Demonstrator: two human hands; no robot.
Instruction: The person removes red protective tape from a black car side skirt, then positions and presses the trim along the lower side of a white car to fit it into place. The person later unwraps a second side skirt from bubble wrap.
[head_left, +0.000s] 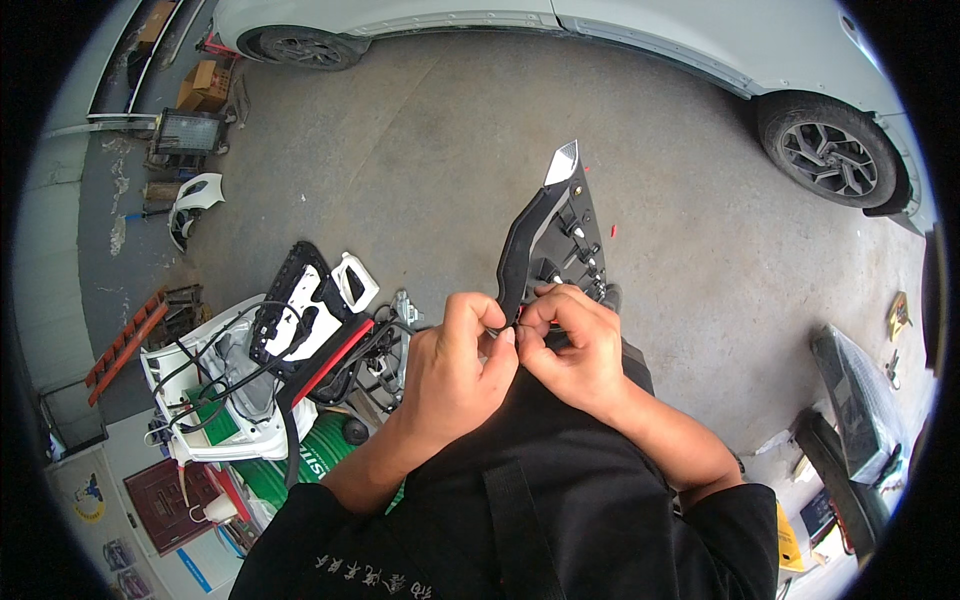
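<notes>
A long black car part (pixel 576 238), which looks like a lamp unit, stands out ahead of my lap. It has a clear, silvery tip (pixel 563 163) at its far end, with studs and small white fittings on its inner face. A soft black strip (pixel 514 252) runs along its left edge. My left hand (pixel 455 372) is closed in a pinch at the strip's near end. My right hand (pixel 582 352) pinches right beside it, fingertips almost touching the left thumb. What lies between the right fingertips is mostly hidden; a speck of red shows there.
At left, a heap of car parts and cables lies with a white bumper-like piece (pixel 232 440) and a green drum (pixel 310 452). A pale car (pixel 660 30) stands beyond the grey floor (pixel 420 150). A wrapped part (pixel 860 400) lies at right.
</notes>
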